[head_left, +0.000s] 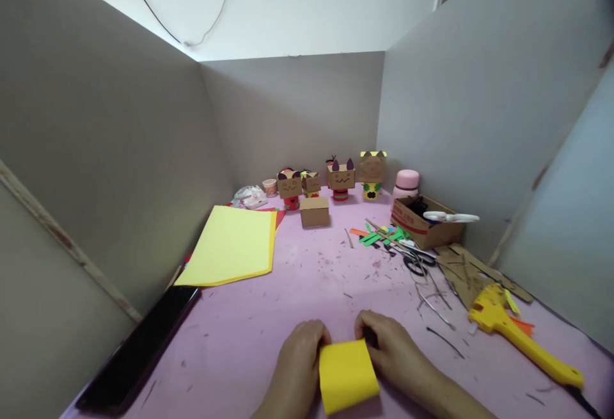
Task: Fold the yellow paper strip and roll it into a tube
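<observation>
You hold a yellow paper piece (346, 374) at the near edge of the pink table (268, 329), its far end curled over between your hands. Your left hand (300, 352) pinches its left edge and your right hand (388, 345) pinches its right edge, fingers curled. To the right lies a yellow glue gun (518, 332); farther off are scissors (415, 259), yellow sheets (233, 246) on the left and cardboard figures (340, 179) along the far wall.

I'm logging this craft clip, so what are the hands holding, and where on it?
Both hands hold a yellow paper piece: left hand at its upper left edge, right hand at its upper right edge.
</observation>
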A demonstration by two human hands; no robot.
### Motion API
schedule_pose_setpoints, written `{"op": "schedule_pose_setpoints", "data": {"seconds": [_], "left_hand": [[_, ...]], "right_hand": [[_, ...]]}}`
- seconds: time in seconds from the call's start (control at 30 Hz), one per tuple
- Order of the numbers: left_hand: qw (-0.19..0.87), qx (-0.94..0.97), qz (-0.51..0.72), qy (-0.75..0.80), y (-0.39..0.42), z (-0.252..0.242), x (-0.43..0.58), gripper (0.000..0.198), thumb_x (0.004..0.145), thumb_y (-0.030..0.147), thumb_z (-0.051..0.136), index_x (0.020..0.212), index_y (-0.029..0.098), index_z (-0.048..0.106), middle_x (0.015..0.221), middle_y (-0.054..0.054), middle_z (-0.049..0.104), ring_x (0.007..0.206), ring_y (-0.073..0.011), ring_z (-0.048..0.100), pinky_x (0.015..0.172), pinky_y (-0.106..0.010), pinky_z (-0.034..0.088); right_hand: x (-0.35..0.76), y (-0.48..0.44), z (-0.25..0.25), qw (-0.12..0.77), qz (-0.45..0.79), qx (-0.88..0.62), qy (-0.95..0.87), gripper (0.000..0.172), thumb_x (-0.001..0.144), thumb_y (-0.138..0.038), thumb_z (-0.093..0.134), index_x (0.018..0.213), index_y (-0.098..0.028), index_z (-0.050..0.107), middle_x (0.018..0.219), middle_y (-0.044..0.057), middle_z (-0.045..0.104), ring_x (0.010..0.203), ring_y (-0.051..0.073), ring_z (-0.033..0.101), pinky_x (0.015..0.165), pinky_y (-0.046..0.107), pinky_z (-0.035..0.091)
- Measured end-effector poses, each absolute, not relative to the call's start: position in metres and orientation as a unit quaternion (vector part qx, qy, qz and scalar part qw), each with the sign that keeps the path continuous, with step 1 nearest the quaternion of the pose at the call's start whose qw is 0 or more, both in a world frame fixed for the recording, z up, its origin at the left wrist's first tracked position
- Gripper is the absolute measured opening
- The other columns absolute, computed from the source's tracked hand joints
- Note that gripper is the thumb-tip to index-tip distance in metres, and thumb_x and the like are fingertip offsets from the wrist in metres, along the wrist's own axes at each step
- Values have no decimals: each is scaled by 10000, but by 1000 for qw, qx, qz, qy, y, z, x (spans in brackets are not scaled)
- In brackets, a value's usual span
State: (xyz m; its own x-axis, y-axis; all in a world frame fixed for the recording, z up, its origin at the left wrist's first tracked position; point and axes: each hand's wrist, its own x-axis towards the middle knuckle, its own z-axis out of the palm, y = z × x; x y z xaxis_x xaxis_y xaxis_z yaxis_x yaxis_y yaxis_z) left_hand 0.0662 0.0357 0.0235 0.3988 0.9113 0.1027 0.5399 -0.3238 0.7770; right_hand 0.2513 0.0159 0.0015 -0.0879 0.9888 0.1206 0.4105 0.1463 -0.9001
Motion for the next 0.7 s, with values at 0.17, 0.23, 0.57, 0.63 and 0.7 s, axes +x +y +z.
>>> {"op": "schedule_pose_setpoints", "data": {"seconds": [0.17,0.23,0.57,0.63,0.7], "left_hand": [[448,665,360,477,48,28,74,37,719,197,480,707,192,515,650,23,568,590,-127,507,543,-234,360],[485,616,398,477,64,33,80,82,693,239,506,754,191,480,612,42,538,542,-115,514,515,-223,372],[397,604,539,433,83,42,88,290,764,443,528,924,202,544,864,-44,607,812,-184,568,708,-290,441],[271,677,565,385,74,35,88,284,770,484,522,874,228,586,909,-64,614,876,-216,553,789,-335,426],[221,709,561,367,68,29,91,273,751,503,545,823,243,589,890,-69,632,895,-236,565,818,-355,429]], "right_hand": [[246,30,8,495,495,-493,-517,212,572,-162,533,770,-202,468,598,-72,479,529,99,433,496,206,307],[246,43,13,519,533,-477,-469,279,537,-208,562,801,-200,473,596,-74,495,502,92,451,477,196,321],[236,73,17,552,623,-437,-341,237,647,-358,509,655,-151,624,536,6,604,491,113,534,444,184,355],[233,72,16,576,637,-408,-310,230,640,-358,563,694,-148,640,616,28,646,593,147,588,516,210,411],[232,73,16,609,639,-372,-287,214,609,-327,640,716,-141,643,651,38,660,629,172,603,567,245,441]]}}
